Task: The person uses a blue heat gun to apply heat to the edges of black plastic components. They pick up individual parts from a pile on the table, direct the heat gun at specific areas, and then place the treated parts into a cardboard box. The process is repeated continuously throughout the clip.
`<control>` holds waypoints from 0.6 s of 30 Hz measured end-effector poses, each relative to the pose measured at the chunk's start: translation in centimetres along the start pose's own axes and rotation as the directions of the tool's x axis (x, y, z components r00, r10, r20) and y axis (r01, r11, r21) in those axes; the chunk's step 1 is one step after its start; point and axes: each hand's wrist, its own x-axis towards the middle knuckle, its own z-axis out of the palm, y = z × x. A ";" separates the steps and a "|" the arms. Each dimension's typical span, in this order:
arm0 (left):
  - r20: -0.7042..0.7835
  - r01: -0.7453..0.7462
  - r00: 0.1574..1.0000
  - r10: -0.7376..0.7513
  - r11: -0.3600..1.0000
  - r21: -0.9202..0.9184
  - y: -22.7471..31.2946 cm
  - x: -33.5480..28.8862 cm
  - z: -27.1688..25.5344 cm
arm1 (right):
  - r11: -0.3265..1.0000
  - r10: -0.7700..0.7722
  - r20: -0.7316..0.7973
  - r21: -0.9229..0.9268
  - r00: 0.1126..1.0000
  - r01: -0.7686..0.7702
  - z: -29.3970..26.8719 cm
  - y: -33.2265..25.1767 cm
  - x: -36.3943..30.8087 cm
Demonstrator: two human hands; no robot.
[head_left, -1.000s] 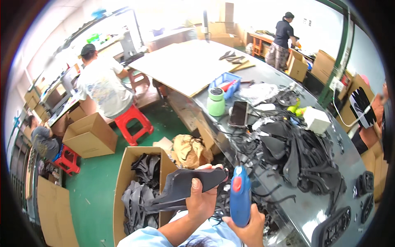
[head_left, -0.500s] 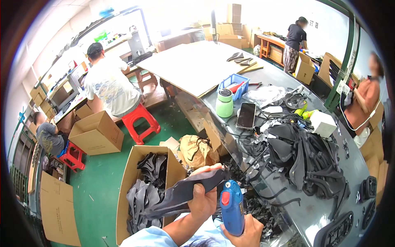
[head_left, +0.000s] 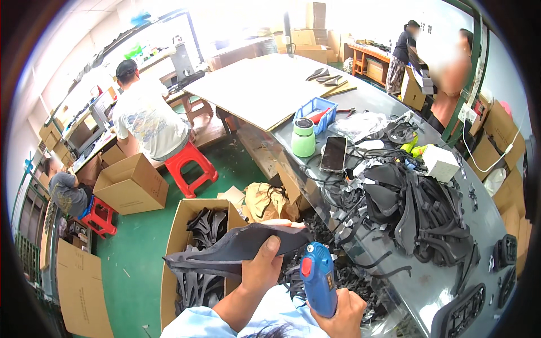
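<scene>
A long, curved dark grey foam pad [head_left: 220, 248] is gripped in my left hand [head_left: 262, 265], thumb on the near face and fingers behind. Its pointed end reaches left over an open cardboard box [head_left: 169, 281] of similar dark pieces [head_left: 200, 290]. My right hand [head_left: 345, 315] is wrapped round a blue hand-held tool [head_left: 320, 284] with a red button. The tool's top is close to the pad's right end; whether they touch I cannot tell.
On the grey table [head_left: 394, 287] at right lie a heap of dark pads [head_left: 417, 208], a phone [head_left: 334, 154], a green bottle [head_left: 304, 138] and a blue basket [head_left: 324, 110]. Dark scraps [head_left: 360, 281] pile below. A person [head_left: 149, 115] sits on a red stool [head_left: 191, 169].
My left hand has shifted slightly left, and the pad has turned to show more of its broad face. The person in orange at far right has moved left, behind the green post.
</scene>
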 end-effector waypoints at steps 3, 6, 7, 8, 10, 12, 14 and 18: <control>-0.021 0.120 0.993 -0.119 0.988 0.094 1.1 0.3 0.1 | 0.995 -0.044 -0.032 -0.088 0.999 0.041 -0.1 0.3 0.1; 0.005 0.111 0.993 -0.116 0.960 0.257 1.3 1.0 0.0 | 0.992 -0.061 -0.034 -0.113 0.998 0.057 -0.1 0.8 0.0; 0.021 0.092 0.994 -0.105 0.943 0.320 1.1 1.1 -0.3 | 0.992 -0.062 -0.028 -0.112 0.998 0.059 -0.1 0.8 -0.1; 0.015 0.097 0.994 -0.110 0.928 0.359 1.1 0.9 -0.6 | 0.994 -0.055 -0.021 -0.099 0.998 0.053 -0.1 0.8 -0.1; 0.001 0.105 0.993 -0.117 0.893 0.437 1.2 0.5 -1.1 | 0.997 -0.042 -0.007 -0.071 0.999 0.041 -0.2 0.8 -0.2; 0.108 -0.013 0.994 -0.007 0.984 0.179 1.5 0.9 -0.5 | 0.998 -0.038 0.000 -0.058 0.999 0.038 -0.2 0.8 -0.3; 0.115 -0.031 0.993 0.026 0.999 0.041 2.0 1.0 -0.1 | 0.998 -0.035 0.005 -0.047 0.999 0.035 -0.2 1.0 -0.3; 0.013 -0.006 1.000 0.003 0.974 0.224 1.6 0.3 -1.1 | 0.999 -0.039 0.012 -0.028 0.999 0.039 -0.3 0.7 -0.3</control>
